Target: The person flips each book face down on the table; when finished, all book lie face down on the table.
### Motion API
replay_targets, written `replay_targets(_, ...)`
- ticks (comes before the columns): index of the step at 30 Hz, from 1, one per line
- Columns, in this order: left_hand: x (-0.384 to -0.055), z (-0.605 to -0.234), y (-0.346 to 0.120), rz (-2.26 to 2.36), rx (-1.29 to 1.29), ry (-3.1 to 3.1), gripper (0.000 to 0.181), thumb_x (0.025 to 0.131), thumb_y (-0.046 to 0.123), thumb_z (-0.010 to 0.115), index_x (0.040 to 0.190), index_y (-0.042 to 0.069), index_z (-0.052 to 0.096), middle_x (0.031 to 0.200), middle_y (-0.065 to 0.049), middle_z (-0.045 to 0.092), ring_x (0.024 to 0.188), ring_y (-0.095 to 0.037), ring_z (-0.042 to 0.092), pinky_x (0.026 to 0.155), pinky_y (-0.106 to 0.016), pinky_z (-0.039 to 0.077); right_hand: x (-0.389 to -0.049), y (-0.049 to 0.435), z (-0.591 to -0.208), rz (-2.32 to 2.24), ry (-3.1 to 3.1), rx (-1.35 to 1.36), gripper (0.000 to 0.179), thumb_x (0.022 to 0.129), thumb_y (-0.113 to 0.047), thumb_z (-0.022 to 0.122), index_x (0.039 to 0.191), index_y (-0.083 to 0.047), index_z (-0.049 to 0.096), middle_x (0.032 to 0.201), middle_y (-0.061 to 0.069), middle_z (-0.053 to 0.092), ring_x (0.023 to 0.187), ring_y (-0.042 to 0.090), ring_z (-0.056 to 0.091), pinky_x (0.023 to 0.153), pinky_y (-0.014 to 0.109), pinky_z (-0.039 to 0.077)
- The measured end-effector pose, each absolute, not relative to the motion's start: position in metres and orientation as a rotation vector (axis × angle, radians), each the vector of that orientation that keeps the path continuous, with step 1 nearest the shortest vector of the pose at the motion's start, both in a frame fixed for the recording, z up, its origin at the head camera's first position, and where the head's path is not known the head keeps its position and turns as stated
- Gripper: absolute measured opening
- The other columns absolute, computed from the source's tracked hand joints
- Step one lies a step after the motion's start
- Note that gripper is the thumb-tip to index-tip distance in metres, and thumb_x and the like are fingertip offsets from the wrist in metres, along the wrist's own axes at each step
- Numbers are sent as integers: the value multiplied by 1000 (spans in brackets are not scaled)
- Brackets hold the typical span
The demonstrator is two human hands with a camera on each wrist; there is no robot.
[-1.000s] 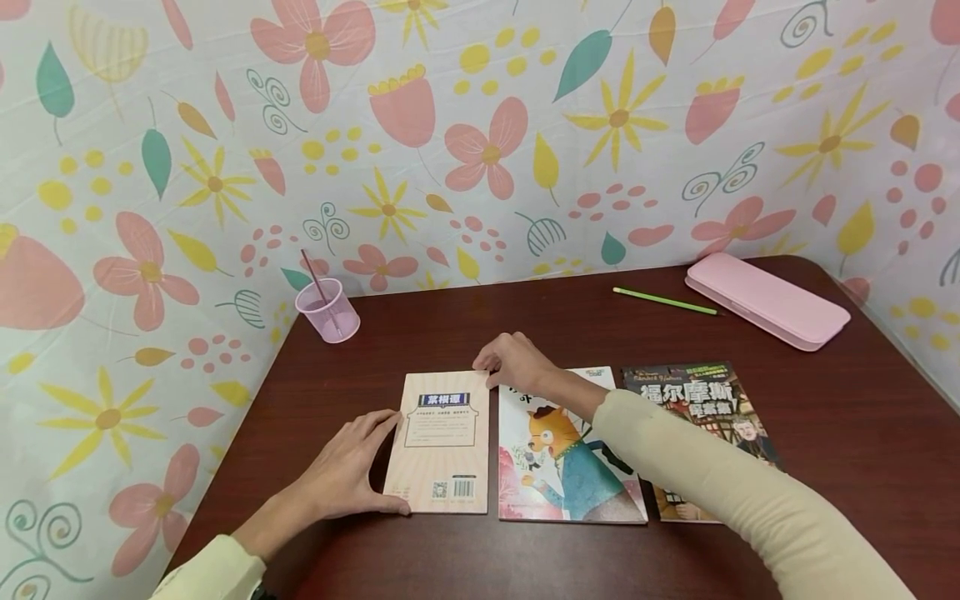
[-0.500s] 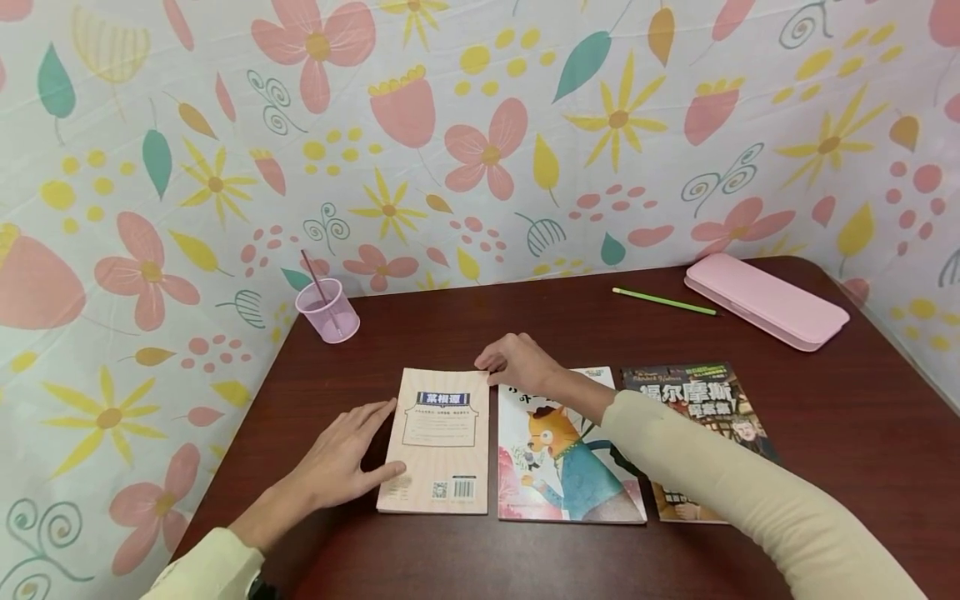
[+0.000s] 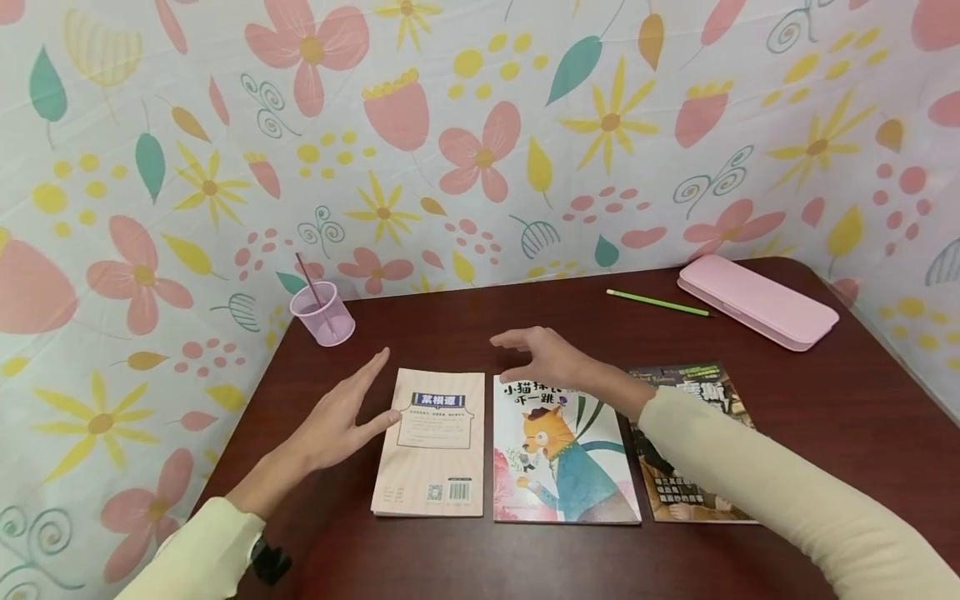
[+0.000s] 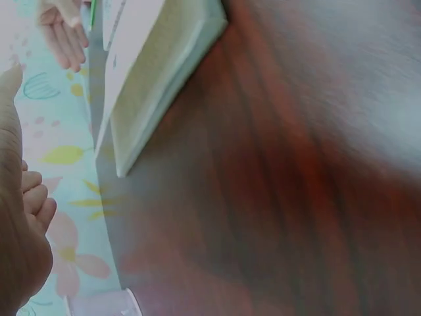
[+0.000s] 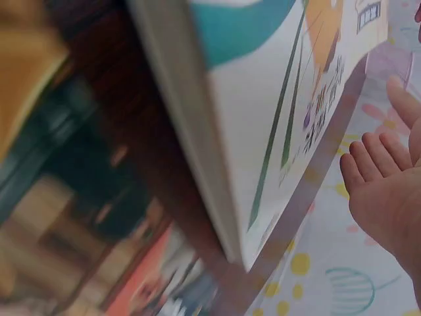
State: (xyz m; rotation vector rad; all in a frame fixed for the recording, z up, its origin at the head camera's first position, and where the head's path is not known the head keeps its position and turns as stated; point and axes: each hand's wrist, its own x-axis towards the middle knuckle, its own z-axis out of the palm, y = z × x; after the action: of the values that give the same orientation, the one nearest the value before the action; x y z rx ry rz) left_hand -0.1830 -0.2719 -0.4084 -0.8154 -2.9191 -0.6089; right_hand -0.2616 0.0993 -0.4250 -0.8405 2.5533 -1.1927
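Three books lie in a row in the head view. On the left is a cream paperback [image 3: 438, 467], back cover up. A picture book with an orange cat [image 3: 558, 479] lies in the middle, and a dark-covered book [image 3: 678, 500] on the right is partly hidden by the right sleeve. My left hand [image 3: 341, 421] hovers at the paperback's left edge, fingers extended, thumb over its border. My right hand [image 3: 551, 358] is above the cat book's top edge, fingers extended and thumb apart, holding nothing. In the left wrist view the paperback's cover [image 4: 135, 49] stands slightly raised from its pages.
A pink mesh pen cup [image 3: 324, 315] with a pencil in it stands at the table's back left. Farther right lie a green pencil [image 3: 660, 302] and a pink pencil case [image 3: 757, 302]. A flower-patterned cloth [image 3: 480, 167] hangs behind the dark wooden table [image 3: 420, 554].
Both hands have come away from the cream paperback: the left lifted from its left side, the right left its top right corner and opened. The head view has shifted slightly.
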Motion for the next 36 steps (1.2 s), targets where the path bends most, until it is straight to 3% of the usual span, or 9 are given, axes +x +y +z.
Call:
replay_targets(14,-196,-409,-223,-887,-967,-2926,113,91,49,84,173,27,8,177,2,15,159,-19,24,127,-49,27,-266,166,-436,-1218,2503,-864,73,95,-20,83,155,4,49,156,21,54,145,42,49,114,59,45)
replay_targets(22,-193,-425,-190,-968,-1041,-2958,124,84,50,90,172,28,5,177,1,13,160,-17,20,127,-46,24,-258,195,-438,-1202,2504,-859,67,96,-21,81,151,7,53,150,24,58,140,44,53,111,60,47)
replay_targets(30,-179,-441,-165,-909,-1060,-3018,135,77,63,89,172,23,2,178,1,9,160,-16,17,128,-43,24,-244,214,-440,-1170,2520,-897,62,97,-17,81,148,8,56,146,24,62,137,45,56,108,62,48)
replay_targets(36,-164,-447,-154,-843,-1025,-3067,138,75,69,88,172,12,8,178,-6,14,161,-19,17,128,-44,24,-234,224,-439,-1170,2557,-909,58,95,-12,82,145,8,59,142,24,65,133,45,59,104,61,51)
